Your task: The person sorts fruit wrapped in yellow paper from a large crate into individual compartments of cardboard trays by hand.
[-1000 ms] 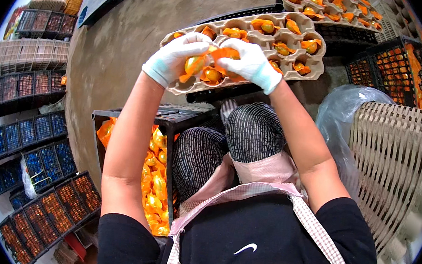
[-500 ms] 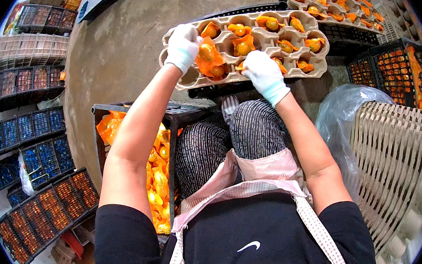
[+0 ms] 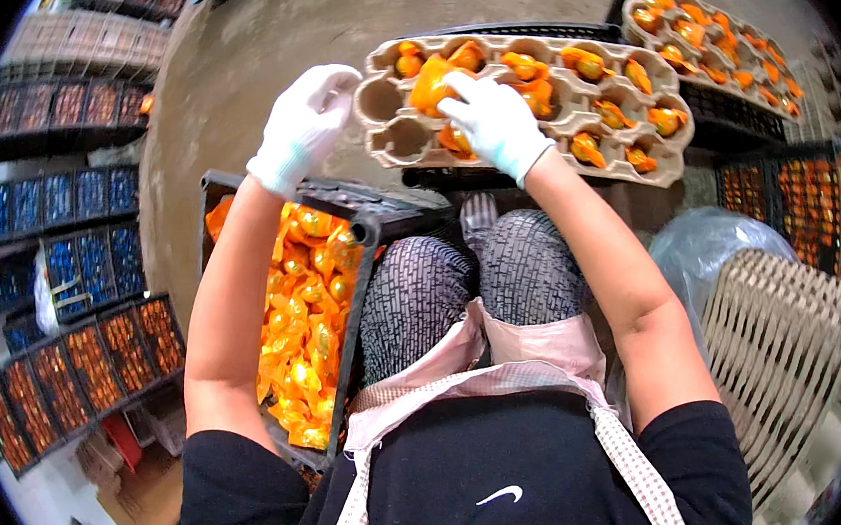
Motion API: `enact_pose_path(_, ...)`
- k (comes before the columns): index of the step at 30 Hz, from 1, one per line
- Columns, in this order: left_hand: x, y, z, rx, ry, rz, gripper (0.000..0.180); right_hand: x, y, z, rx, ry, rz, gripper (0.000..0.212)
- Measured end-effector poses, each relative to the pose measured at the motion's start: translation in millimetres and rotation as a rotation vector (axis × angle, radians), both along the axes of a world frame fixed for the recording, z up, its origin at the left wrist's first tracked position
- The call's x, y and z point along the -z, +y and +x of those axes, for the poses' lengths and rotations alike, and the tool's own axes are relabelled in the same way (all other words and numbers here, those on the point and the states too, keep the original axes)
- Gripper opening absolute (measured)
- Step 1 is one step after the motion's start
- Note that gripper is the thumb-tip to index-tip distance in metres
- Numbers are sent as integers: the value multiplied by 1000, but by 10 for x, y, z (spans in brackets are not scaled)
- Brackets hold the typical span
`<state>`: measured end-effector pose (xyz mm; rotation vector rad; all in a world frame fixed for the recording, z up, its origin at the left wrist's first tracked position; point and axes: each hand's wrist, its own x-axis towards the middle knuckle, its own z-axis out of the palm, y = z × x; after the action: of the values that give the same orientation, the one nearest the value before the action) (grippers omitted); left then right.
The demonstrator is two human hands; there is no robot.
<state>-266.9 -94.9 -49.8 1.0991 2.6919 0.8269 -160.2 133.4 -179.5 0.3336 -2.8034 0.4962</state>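
Observation:
My right hand (image 3: 497,126), in a white glove, grips a fruit in orange wrapping (image 3: 433,86) over the left part of a grey moulded pulp tray (image 3: 596,83). Several orange-wrapped round fruits sit in the tray's cups, and a few cups at its left end hold nothing. My left hand (image 3: 305,124), also gloved, hovers just left of the tray with fingers loosely curved and nothing visible in them. Below my left forearm a black crate (image 3: 356,257) is full of orange-wrapped fruits (image 3: 303,352).
Another filled pulp tray (image 3: 730,45) rests on a black crate at the far right. Nested pulp trays (image 3: 773,343) and clear plastic film (image 3: 713,238) are at my right. Stacked crates (image 3: 82,363) with orange and blue contents line the left side.
My left hand has left the tray and the wrapped fruit, moving left and nearer. My right hand has shifted left onto a wrapped fruit. The whole view has shifted slightly.

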Motion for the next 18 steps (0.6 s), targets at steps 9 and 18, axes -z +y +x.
enact_pose_path(9, -145, -2049, 902, -315, -177, 57, 15, -128, -499, -689, 8, -361, 317, 25)
enact_pose_path(18, -43, -2114, 1205, -286, 398, -76, 54, -101, -312, -694, 177, -287, 378, 19)
